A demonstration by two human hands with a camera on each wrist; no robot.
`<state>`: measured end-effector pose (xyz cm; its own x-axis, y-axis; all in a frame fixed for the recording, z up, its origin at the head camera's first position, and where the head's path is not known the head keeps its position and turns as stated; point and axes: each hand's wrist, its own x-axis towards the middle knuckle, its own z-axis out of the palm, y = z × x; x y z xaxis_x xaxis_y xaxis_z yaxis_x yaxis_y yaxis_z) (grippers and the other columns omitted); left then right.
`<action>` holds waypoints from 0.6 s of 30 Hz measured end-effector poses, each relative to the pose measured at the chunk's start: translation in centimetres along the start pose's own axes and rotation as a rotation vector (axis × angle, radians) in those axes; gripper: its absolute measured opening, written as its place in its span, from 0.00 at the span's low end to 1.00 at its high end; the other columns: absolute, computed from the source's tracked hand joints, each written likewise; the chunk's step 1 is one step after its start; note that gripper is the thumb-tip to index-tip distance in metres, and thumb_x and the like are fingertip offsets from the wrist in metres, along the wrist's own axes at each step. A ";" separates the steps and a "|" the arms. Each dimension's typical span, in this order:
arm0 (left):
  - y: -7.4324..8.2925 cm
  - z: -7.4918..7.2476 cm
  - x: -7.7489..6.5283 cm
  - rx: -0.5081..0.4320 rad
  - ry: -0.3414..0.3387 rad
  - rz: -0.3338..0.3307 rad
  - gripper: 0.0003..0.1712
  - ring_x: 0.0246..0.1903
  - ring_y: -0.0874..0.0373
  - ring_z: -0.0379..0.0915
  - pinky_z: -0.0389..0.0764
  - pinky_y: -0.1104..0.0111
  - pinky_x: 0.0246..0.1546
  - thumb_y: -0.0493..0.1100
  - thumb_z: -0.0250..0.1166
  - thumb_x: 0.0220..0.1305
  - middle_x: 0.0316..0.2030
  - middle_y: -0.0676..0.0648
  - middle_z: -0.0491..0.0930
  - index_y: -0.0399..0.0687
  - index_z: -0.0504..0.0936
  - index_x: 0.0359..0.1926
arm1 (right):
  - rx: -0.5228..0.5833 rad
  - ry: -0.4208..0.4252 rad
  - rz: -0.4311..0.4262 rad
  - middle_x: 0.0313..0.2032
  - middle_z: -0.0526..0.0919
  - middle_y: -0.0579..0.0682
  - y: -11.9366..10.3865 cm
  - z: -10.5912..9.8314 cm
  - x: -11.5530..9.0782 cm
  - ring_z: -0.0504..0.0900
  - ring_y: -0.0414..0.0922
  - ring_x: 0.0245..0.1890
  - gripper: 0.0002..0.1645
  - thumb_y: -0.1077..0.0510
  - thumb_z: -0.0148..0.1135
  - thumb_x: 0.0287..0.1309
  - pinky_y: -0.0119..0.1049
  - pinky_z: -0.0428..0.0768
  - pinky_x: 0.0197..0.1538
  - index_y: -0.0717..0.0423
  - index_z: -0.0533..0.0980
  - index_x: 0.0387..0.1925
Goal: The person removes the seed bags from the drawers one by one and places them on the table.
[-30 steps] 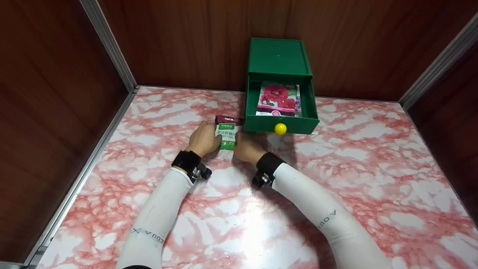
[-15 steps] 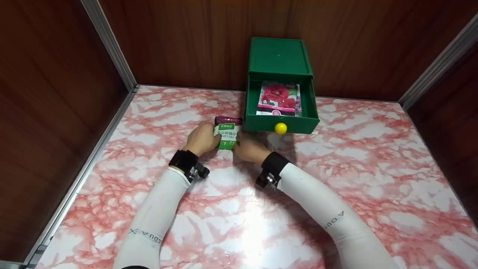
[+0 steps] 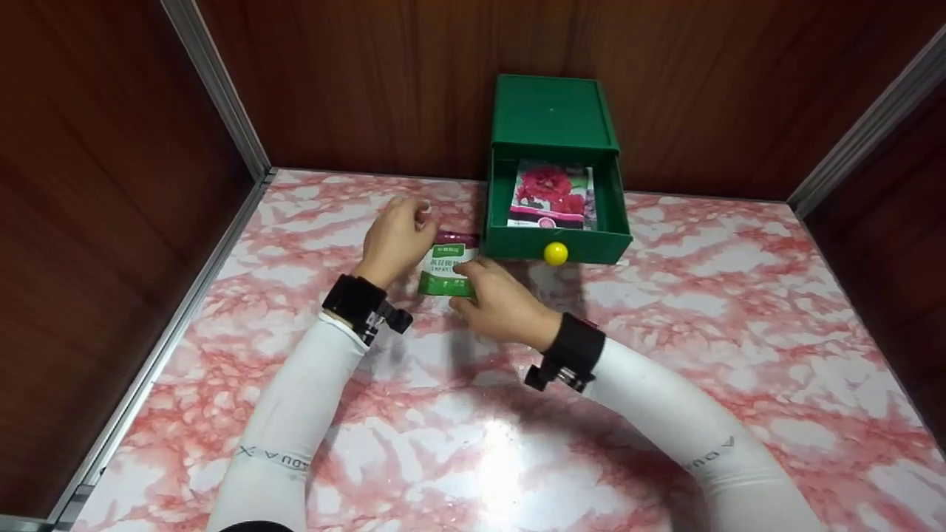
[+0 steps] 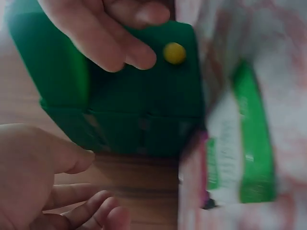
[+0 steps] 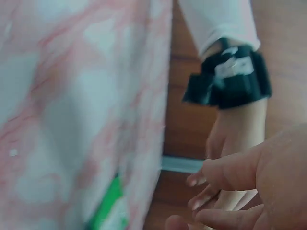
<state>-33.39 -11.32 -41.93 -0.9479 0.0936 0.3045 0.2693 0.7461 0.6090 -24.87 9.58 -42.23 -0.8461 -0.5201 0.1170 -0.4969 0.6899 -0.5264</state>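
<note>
A flat green-and-white packet (image 3: 442, 285) with printed characters lies on the table, left of the drawer front. Along its far edge shows a purple strip (image 3: 457, 238). My left hand (image 3: 394, 242) hovers beside the packet's far left corner, fingers loosely bent and nothing between them. In the left wrist view the packet (image 4: 256, 148) lies apart from that hand. My right hand (image 3: 510, 307) is over the packet's right side, thumb and fingers spread apart. In the right wrist view the right hand (image 5: 283, 177) has relaxed fingers, and part of the packet (image 5: 109, 206) shows below.
A green drawer box (image 3: 550, 111) stands against the back panel, its drawer (image 3: 510, 247) pulled out by a yellow knob (image 3: 556, 253). Inside the drawer lies a packet with a pink flower picture (image 3: 548, 193). Brown wood panels (image 3: 355, 89) enclose the marbled table (image 3: 739, 310).
Both hands have let go of the green-and-white packet's sides. The left hand has moved up and away; the right has drawn back with fingers opened. The packet stays near the same spot.
</note>
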 end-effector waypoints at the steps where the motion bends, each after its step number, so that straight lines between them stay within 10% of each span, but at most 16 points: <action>1: 0.5 -0.4 0.1 -0.015 0.009 0.008 0.24 0.52 0.45 0.81 0.82 0.51 0.54 0.48 0.67 0.78 0.54 0.38 0.84 0.38 0.86 0.65 | 0.001 0.006 -0.025 0.62 0.82 0.63 -0.5 -0.5 -0.5 0.82 0.57 0.60 0.29 0.55 0.68 0.79 0.52 0.81 0.68 0.68 0.76 0.71; 9: 4.1 -2.8 0.5 -0.149 0.004 0.065 0.22 0.51 0.47 0.81 0.82 0.55 0.54 0.48 0.68 0.78 0.55 0.40 0.82 0.39 0.87 0.64 | 0.057 0.080 -0.205 0.52 0.83 0.55 -3.3 -5.1 -3.9 0.84 0.48 0.46 0.21 0.58 0.69 0.78 0.43 0.88 0.54 0.65 0.81 0.65; 18: 8.0 -4.2 0.5 -0.219 -0.003 0.175 0.20 0.50 0.49 0.83 0.81 0.62 0.54 0.46 0.69 0.80 0.53 0.40 0.82 0.39 0.86 0.64 | 0.051 0.313 -0.143 0.51 0.88 0.61 -1.9 -11.8 -3.6 0.85 0.55 0.48 0.15 0.62 0.68 0.77 0.52 0.85 0.54 0.68 0.84 0.58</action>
<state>-31.01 -8.04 -33.81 -0.8843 0.2108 0.4166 0.4588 0.5585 0.6911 -23.21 16.08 -31.69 -0.7909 -0.4241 0.4412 -0.6108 0.5913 -0.5265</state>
